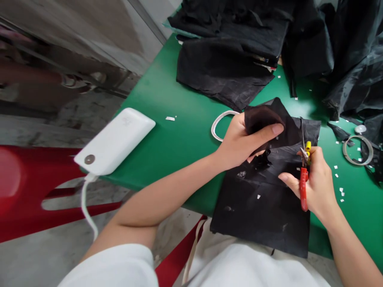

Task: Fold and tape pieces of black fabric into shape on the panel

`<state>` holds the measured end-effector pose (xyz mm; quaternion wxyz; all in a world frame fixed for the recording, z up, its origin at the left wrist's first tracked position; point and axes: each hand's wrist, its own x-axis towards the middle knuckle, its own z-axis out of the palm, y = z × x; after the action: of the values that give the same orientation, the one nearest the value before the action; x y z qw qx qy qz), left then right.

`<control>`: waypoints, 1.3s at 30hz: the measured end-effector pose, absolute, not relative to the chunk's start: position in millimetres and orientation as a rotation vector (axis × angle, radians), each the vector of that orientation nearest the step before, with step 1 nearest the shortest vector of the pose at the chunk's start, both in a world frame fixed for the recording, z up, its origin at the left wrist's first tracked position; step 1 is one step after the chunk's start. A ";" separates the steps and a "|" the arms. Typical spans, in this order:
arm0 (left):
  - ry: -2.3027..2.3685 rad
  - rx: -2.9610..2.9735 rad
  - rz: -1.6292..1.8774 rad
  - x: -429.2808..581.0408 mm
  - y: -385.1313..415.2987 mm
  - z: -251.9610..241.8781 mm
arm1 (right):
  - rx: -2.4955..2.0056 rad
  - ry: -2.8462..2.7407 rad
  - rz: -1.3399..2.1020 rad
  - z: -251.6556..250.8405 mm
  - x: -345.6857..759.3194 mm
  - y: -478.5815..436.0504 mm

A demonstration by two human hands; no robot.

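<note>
My left hand grips a folded piece of black fabric, with the thumb lying on top and the other fingers mostly hidden beneath. In my right hand is a pair of small scissors with red and yellow handles. Their blades point away from me, close to the right edge of the held fabric. The right thumb stands apart from the handle. Under both hands a larger black fabric panel hangs over the table's near edge, with a small white scrap on it.
A stack of black fabric lies at the back of the green table. More black fabric is heaped at the right. A white power bank with a cable sits at the left edge. A tape roll lies right, near white scraps.
</note>
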<state>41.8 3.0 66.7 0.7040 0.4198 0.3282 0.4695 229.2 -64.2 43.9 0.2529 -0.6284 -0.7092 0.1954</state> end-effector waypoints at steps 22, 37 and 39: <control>0.909 1.127 0.918 44.6 -2.0 72.6 | -1.636 -2.036 0.491 50.6 225.6 -65.8; 1.014 1.218 0.903 42.7 -5.3 77.2 | -1.618 -2.037 0.422 53.4 227.3 -64.7; 1.016 1.214 0.905 42.8 -5.9 77.5 | -1.612 -2.030 0.442 54.3 227.6 -64.5</control>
<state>42.8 -5.9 77.5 0.6123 0.5264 0.4407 0.3922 227.6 -64.5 54.3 0.2531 -0.5930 -0.7469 0.1625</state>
